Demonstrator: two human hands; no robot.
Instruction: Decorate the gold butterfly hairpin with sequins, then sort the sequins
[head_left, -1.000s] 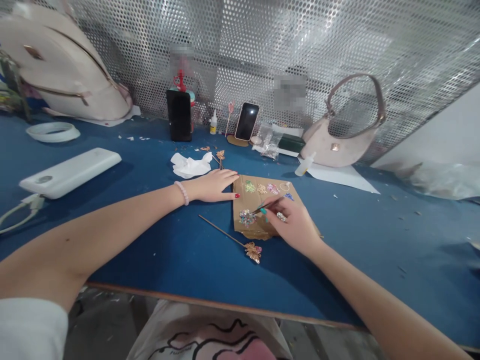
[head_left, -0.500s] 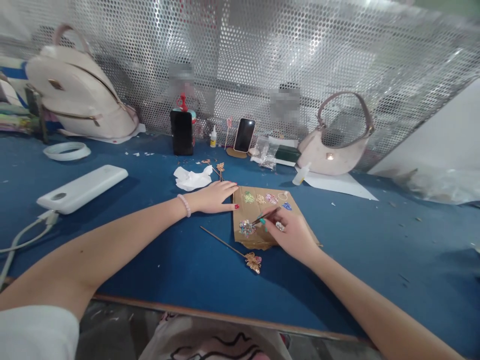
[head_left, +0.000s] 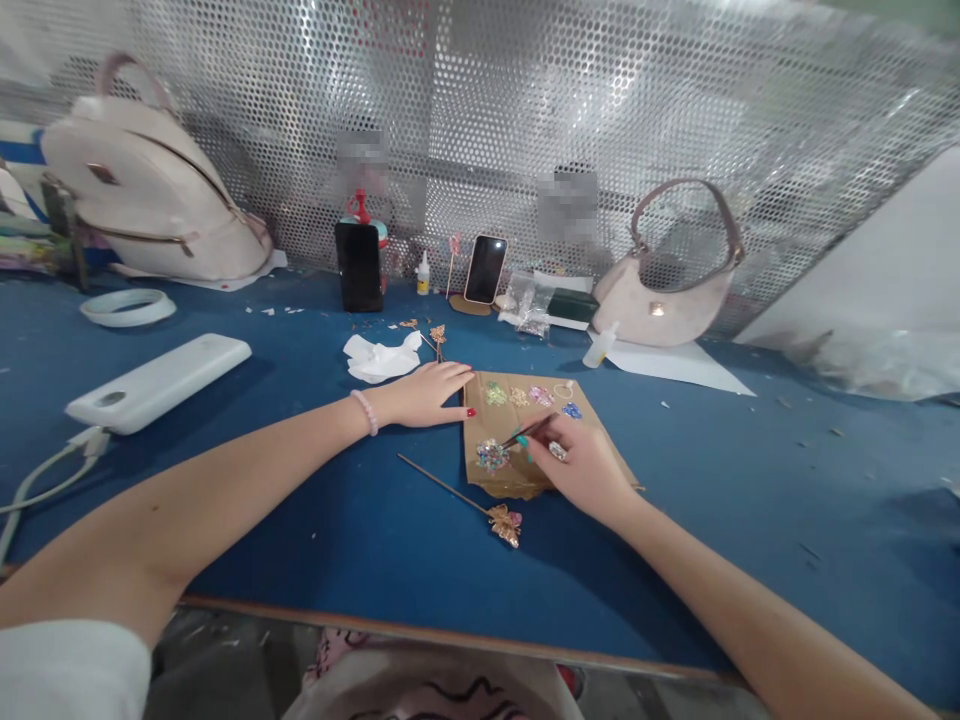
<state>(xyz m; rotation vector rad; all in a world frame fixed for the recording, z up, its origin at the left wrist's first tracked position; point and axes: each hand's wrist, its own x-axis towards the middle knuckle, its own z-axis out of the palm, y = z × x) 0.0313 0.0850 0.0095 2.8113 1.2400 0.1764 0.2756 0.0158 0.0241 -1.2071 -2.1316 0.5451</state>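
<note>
My right hand (head_left: 574,458) is closed on dark tweezers (head_left: 536,429). Their tips reach the edge of a pile of mixed shiny rhinestones (head_left: 492,456) on a piece of brown cardboard (head_left: 480,410). Small heaps of green stones (head_left: 495,393), pale gold stones (head_left: 519,397), pink stones (head_left: 541,396) and blue stones (head_left: 572,410) lie along its far side. My left hand (head_left: 435,394) rests flat with fingers stretched out at the cardboard's left edge, holding nothing. In front of the cardboard lies a gold butterfly hairpin (head_left: 504,525) with a pink stone; its long stick points left.
Crumpled white tissue (head_left: 382,356) and another gold hairpin (head_left: 438,335) lie beyond my left hand. A white power bank (head_left: 161,382) with a cable is at left. Two phones (head_left: 360,267), glue bottles (head_left: 600,348), a backpack (head_left: 157,185) and a handbag (head_left: 671,290) stand along the perforated metal wall.
The view has shifted very slightly. Both hands keep their places, and the tweezers stay at the mixed rhinestone pile.
</note>
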